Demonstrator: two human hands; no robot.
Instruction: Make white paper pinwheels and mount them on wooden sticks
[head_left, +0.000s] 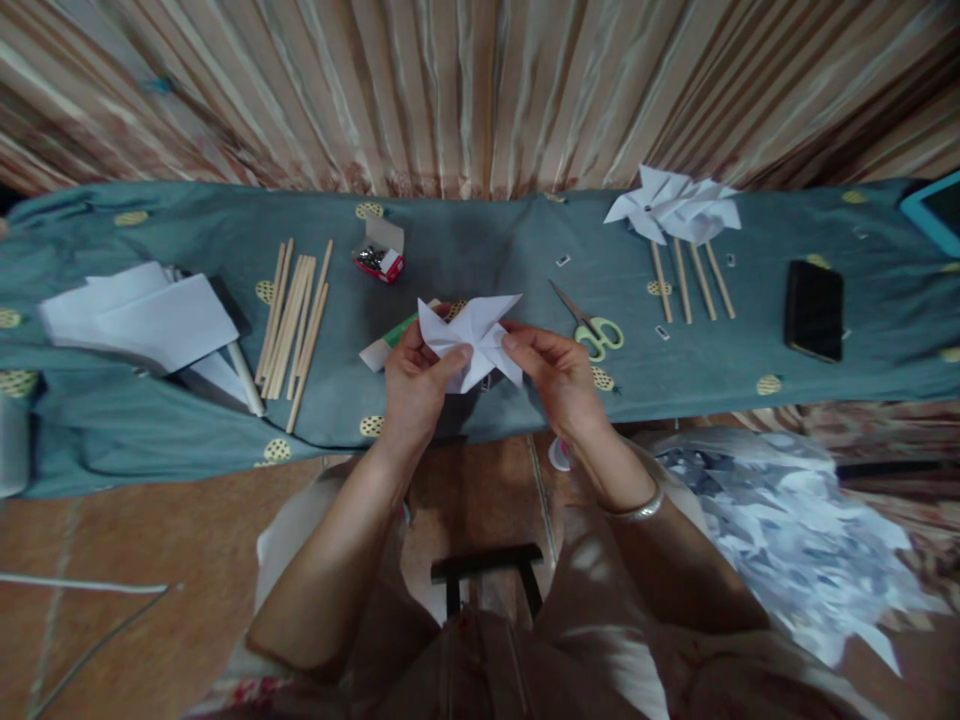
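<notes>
A folded white paper pinwheel (474,335) is held between my two hands above the near middle of the table. My left hand (420,380) pinches its left side, the thumb pressing near the centre. With thumb and fingers, my right hand (555,375) grips the right blade. Partly hidden behind the left hand lies a green and white packet (382,347). Just right of the right hand rest scissors with light green handles (602,335). An opened small red box (382,258) with shiny metal pieces stands beyond the left hand.
Wooden sticks (292,320) lie at left beside stacked white paper (150,320). Finished pinwheels on sticks (675,205) lie at the back right, near a black phone (814,310). A blue-edged device (937,215) sits at far right. A plastic bag of white paper pieces (795,530) stands below the table.
</notes>
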